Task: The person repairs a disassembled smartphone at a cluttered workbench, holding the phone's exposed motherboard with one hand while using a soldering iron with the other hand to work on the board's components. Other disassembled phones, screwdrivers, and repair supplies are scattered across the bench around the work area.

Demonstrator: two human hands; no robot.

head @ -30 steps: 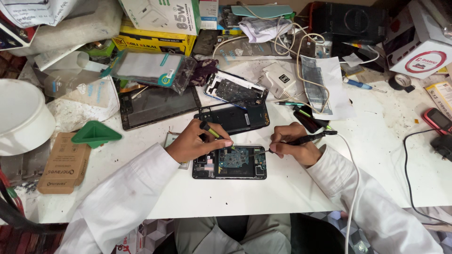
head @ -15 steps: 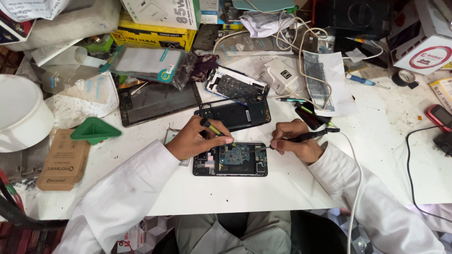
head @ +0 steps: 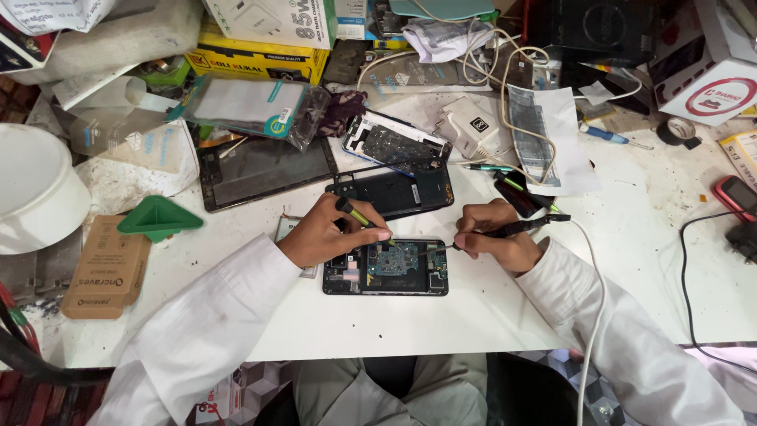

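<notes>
Opened black smartphone with exposed circuit board (head: 386, 268) near counter (head: 646, 237) front edge | left hand (head: 327, 235) fingers pinching yellow-black tweezers (head: 359, 213) | right hand (head: 493, 235) fingers gripping black corded soldering pen (head: 520, 229) | back cover off, board work unfinished

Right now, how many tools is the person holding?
2. A yellow-handled tool in the left hand, a black corded soldering iron in the right hand, both over the opened phone.

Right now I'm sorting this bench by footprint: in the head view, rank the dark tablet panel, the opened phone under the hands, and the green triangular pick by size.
1. Dark tablet panel, largest.
2. Opened phone, partly covered by hands.
3. Green triangular pick, smallest.
</notes>
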